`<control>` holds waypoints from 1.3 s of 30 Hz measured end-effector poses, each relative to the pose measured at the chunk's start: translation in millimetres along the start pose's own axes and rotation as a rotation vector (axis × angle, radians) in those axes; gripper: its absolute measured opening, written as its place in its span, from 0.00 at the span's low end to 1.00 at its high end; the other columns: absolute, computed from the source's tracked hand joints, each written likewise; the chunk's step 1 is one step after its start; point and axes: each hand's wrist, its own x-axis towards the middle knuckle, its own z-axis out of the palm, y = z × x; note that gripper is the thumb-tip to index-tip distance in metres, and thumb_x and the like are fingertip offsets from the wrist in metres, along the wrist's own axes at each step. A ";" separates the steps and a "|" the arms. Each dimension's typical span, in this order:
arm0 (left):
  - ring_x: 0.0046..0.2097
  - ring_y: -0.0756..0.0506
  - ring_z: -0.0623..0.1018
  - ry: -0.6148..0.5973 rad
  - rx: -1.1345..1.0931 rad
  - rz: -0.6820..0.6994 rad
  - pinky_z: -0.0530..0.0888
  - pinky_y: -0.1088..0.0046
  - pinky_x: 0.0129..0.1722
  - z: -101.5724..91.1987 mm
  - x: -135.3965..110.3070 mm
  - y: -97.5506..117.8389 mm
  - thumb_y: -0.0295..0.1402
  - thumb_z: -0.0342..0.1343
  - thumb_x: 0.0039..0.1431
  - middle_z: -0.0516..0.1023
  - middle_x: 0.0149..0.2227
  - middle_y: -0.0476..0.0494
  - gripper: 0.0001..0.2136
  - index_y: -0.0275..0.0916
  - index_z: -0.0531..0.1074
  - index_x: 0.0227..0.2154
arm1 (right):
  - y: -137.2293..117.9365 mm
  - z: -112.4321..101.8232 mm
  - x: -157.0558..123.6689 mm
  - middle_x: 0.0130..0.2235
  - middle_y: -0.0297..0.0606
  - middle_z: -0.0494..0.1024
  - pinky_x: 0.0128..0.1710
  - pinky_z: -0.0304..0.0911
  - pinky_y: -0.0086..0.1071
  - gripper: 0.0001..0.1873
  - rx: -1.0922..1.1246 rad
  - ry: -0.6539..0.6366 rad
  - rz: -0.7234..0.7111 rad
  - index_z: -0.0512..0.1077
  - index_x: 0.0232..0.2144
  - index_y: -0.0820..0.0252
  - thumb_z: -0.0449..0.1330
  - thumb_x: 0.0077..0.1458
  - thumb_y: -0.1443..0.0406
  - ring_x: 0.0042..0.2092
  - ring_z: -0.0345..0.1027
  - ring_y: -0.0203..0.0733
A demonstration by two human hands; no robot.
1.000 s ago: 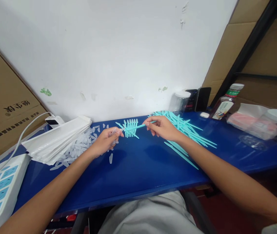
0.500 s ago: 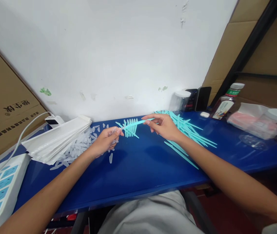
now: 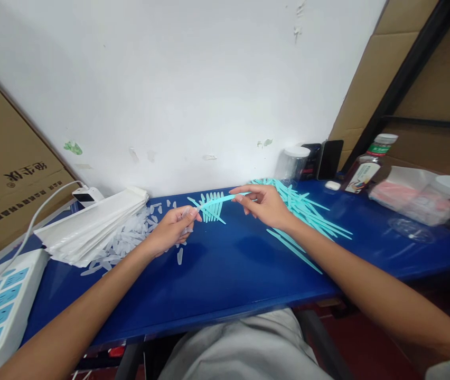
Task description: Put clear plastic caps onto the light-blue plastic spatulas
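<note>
So on the left of our blue table there's a heap of clear plastic pieces, probably kept there for easy reach. Our left hand has its fingers pinched on a few clear bits, right at one end of a turquoise stick. Past that, a neat row of sticks. Our right hand grips the stick's other end, likely steadying it, with the loose stick pile handily alongside.
</note>
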 end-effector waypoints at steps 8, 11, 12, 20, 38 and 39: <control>0.19 0.58 0.54 -0.036 -0.012 -0.014 0.56 0.83 0.17 5.7 -2.2 0.2 0.51 0.55 0.69 0.61 0.24 0.56 0.19 0.38 0.72 0.37 | 1.1 18.8 -5.5 0.31 0.40 0.82 0.19 0.60 0.28 0.25 0.083 -0.122 0.052 0.83 0.49 0.62 0.68 0.57 0.50 0.24 0.68 0.36; 0.20 0.58 0.53 -0.028 -0.026 -0.010 0.55 0.83 0.17 7.7 -2.3 0.9 0.51 0.55 0.69 0.60 0.24 0.57 0.19 0.38 0.73 0.38 | -0.4 14.2 -3.6 0.34 0.43 0.84 0.19 0.62 0.29 0.25 0.104 -0.127 0.061 0.83 0.48 0.61 0.70 0.55 0.50 0.25 0.70 0.36; 0.20 0.58 0.53 -0.026 -0.035 -0.010 0.55 0.83 0.17 8.0 -2.2 1.3 0.51 0.55 0.69 0.59 0.24 0.57 0.19 0.38 0.73 0.39 | -1.5 8.9 -1.9 0.35 0.44 0.84 0.19 0.62 0.29 0.25 0.118 -0.105 0.063 0.83 0.47 0.61 0.71 0.54 0.50 0.26 0.70 0.37; 0.20 0.57 0.53 0.029 -0.103 -0.053 0.52 0.83 0.16 4.1 -2.2 3.4 0.51 0.56 0.68 0.57 0.25 0.57 0.19 0.38 0.71 0.38 | 3.0 -42.5 14.6 0.35 0.46 0.85 0.20 0.62 0.29 0.20 -0.038 0.185 0.069 0.81 0.38 0.63 0.72 0.53 0.52 0.26 0.72 0.37; 0.22 0.56 0.51 -0.034 -0.021 -0.122 0.53 0.81 0.18 -1.3 -2.3 -2.0 0.54 0.54 0.68 0.54 0.27 0.56 0.23 0.38 0.73 0.50 | 46.4 -48.8 22.0 0.45 0.47 0.85 0.43 0.65 0.37 0.20 -0.959 -0.085 0.095 0.81 0.46 0.61 0.54 0.70 0.55 0.45 0.76 0.51; 0.22 0.56 0.51 -0.032 -0.018 -0.119 0.53 0.81 0.18 -1.5 -2.2 -2.3 0.55 0.54 0.68 0.55 0.27 0.56 0.24 0.38 0.73 0.51 | 49.6 -58.5 23.3 0.46 0.48 0.84 0.42 0.64 0.36 0.18 -1.039 -0.108 0.156 0.81 0.45 0.61 0.57 0.68 0.56 0.46 0.76 0.51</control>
